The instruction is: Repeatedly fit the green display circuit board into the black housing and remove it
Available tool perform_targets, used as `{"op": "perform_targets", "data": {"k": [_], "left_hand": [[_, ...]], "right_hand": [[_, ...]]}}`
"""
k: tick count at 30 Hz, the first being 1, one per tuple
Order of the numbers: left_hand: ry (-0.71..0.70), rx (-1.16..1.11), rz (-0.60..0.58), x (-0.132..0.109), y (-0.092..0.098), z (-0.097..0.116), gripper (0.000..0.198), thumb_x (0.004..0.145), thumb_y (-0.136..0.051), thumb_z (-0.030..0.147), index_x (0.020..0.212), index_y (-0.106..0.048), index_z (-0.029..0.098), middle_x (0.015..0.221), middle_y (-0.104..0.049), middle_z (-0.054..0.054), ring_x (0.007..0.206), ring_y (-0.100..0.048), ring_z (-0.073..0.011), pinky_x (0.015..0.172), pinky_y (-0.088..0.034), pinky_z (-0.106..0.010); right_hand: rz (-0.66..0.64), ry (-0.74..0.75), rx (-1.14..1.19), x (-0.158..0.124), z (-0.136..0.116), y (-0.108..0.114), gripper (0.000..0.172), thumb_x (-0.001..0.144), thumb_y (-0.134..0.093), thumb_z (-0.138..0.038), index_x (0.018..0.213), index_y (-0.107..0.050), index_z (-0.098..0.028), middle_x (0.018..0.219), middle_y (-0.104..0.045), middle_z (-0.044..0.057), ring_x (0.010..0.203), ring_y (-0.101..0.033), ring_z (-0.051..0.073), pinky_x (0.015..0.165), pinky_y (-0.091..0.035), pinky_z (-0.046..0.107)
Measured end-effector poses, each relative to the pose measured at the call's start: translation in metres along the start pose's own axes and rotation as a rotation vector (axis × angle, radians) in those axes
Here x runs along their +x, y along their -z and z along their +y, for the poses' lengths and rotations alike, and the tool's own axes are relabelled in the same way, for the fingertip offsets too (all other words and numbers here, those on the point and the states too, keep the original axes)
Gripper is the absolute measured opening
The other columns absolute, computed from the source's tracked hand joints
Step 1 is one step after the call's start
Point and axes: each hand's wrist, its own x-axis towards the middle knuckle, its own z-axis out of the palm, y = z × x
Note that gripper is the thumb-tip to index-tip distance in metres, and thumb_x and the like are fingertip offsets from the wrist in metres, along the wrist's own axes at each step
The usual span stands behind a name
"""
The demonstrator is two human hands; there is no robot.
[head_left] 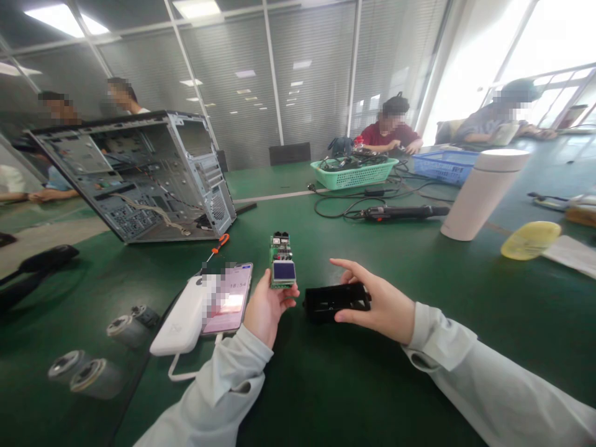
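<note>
My left hand (266, 305) is closed on the lower end of a small green circuit board (282, 259) with a little blue screen, held upright over the green table (335, 385). My right hand (379, 302) grips a black plastic housing (336, 300) just right of the board, index finger stretched out above it. The board and the housing are a short gap apart.
A phone (231, 297) on a white power bank (180, 318) lies left of my hand, an orange-handled screwdriver (218, 244) behind it. An open computer case (139, 174) stands at the far left. A white cylinder (482, 192), black tool (403, 212), green basket (354, 172) and seated people lie beyond.
</note>
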Motion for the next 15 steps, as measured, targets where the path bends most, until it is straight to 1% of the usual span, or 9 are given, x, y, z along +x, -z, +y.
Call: {"op": "perform_targets", "data": {"k": [2, 4, 5, 7, 10, 12, 15], "left_hand": [[0.089, -0.087, 0.021, -0.003, -0.002, 0.003, 0.038, 0.092, -0.030, 0.031, 0.084, -0.061, 0.011, 0.059, -0.059, -0.003, 0.053, -0.056, -0.0118, 0.050, -0.042, -0.021], [0.135, -0.103, 0.014, -0.005, -0.004, 0.005, 0.040, 0.091, -0.027, 0.028, 0.083, -0.062, 0.011, 0.058, -0.059, -0.004, 0.051, -0.055, -0.0120, 0.048, -0.042, -0.021], [0.153, -0.098, 0.005, -0.005, -0.005, 0.005, 0.040, 0.090, -0.026, 0.027, 0.082, -0.061, 0.011, 0.058, -0.060, -0.004, 0.051, -0.055, -0.0122, 0.047, -0.042, -0.021], [0.173, -0.081, -0.011, -0.006, -0.007, 0.004, 0.040, 0.089, -0.025, 0.025, 0.078, -0.061, 0.011, 0.057, -0.060, -0.006, 0.050, -0.055, -0.0128, 0.046, -0.041, -0.021], [0.160, -0.059, -0.015, -0.007, -0.008, 0.002, 0.040, 0.086, -0.025, 0.023, 0.075, -0.060, 0.011, 0.056, -0.060, -0.007, 0.051, -0.055, -0.0140, 0.047, -0.042, -0.022], [0.147, -0.042, -0.011, -0.007, -0.008, 0.001, 0.039, 0.085, -0.024, 0.020, 0.075, -0.061, 0.010, 0.057, -0.061, -0.008, 0.052, -0.056, -0.0146, 0.047, -0.042, -0.022], [0.136, -0.009, -0.015, -0.008, -0.008, -0.001, 0.037, 0.083, -0.026, 0.019, 0.076, -0.061, 0.009, 0.057, -0.062, -0.009, 0.052, -0.057, -0.0154, 0.047, -0.042, -0.022]], "right_hand": [[0.028, -0.014, -0.022, 0.000, -0.002, 0.001, 0.065, 0.076, -0.061, -0.049, 0.133, -0.038, -0.028, 0.096, -0.050, 0.002, 0.081, -0.053, 0.014, 0.073, -0.044, 0.028], [0.073, -0.053, -0.009, 0.002, -0.006, 0.003, 0.054, 0.079, -0.057, -0.051, 0.125, -0.047, -0.024, 0.091, -0.051, 0.003, 0.079, -0.052, 0.014, 0.074, -0.043, 0.029], [0.082, -0.086, 0.023, 0.003, -0.008, 0.004, 0.052, 0.080, -0.054, -0.052, 0.121, -0.050, -0.021, 0.088, -0.052, 0.003, 0.078, -0.052, 0.015, 0.074, -0.043, 0.029], [0.068, -0.188, 0.165, 0.006, -0.011, 0.006, 0.052, 0.080, -0.052, -0.055, 0.115, -0.054, -0.017, 0.085, -0.053, 0.004, 0.075, -0.052, 0.014, 0.071, -0.043, 0.028], [0.041, -0.387, 0.468, 0.010, -0.015, 0.008, 0.052, 0.081, -0.051, -0.056, 0.108, -0.056, -0.013, 0.091, -0.056, 0.007, 0.080, -0.053, 0.015, 0.069, -0.044, 0.024], [-0.020, -0.516, 0.641, 0.010, -0.016, 0.006, 0.050, 0.086, -0.045, -0.055, 0.106, -0.054, -0.010, 0.092, -0.056, 0.010, 0.078, -0.054, 0.015, 0.066, -0.045, 0.024], [-0.230, -0.708, 0.993, 0.007, -0.018, 0.000, 0.047, 0.095, -0.030, -0.049, 0.106, -0.052, -0.008, 0.089, -0.057, 0.011, 0.074, -0.057, 0.015, 0.066, -0.049, 0.026]]}}
